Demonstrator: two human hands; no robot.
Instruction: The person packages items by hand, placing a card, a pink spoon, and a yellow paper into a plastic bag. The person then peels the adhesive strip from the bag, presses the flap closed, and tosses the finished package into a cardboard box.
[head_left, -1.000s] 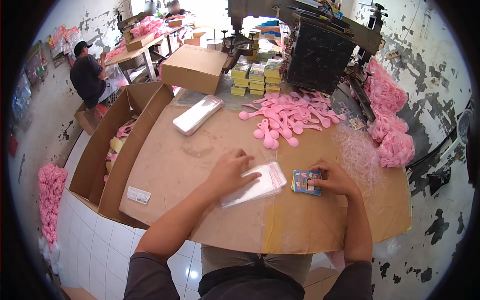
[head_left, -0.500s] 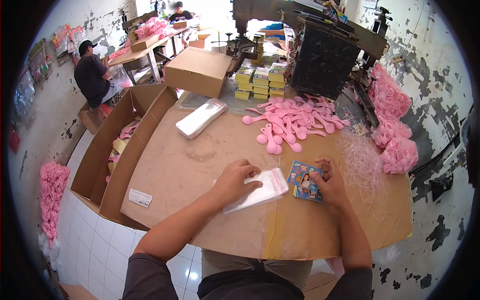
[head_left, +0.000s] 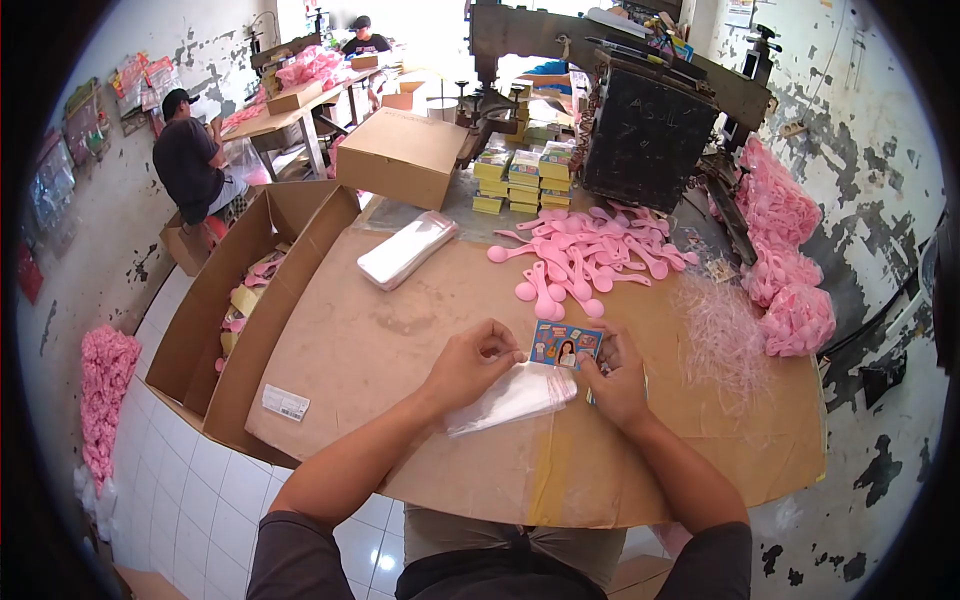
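Note:
My right hand [head_left: 617, 378] grips a blue printed card [head_left: 556, 343] by its right end, thumb on its face. The card is raised above the near end of a stack of clear plastic bags [head_left: 510, 400]. My left hand [head_left: 474, 362] is closed in a pinch at the top bag's edge, which looks lifted; the fingertips are close to the card's left corner. More blue cards lie partly hidden beneath my right hand. Beyond both hands is a heap of pink plastic spoons [head_left: 575, 255].
Another bag stack [head_left: 408, 250] lies farther back, near a closed carton [head_left: 400, 155]. Stacked card packs [head_left: 522, 180] stand by a black machine [head_left: 650, 125]. An open box [head_left: 240, 400] flanks the table's left. Pink bundles [head_left: 790, 260] sit right. Two people are farther off.
My right hand has picked up a card and moved it left over the bags. My left hand has shifted slightly, its fingers now pinched at the bag's edge.

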